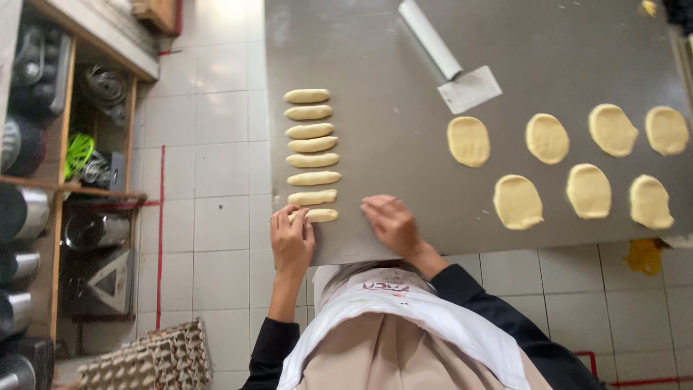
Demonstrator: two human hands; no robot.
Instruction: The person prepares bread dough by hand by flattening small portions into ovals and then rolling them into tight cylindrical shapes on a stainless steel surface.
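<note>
Resting flat with fingers spread, left hand [291, 242] touches the nearest of eight dough rolls [312, 155]; right hand [390, 222] lies open on the surface [390, 87] beside seven dough ovals [568, 162].

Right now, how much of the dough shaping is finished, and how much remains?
Seven pale rolled dough logs lie in a column on the grey steel table. The left hand touches the eighth log; the right hand rests flat beside it. Seven flat oval dough pieces lie unrolled.
</note>
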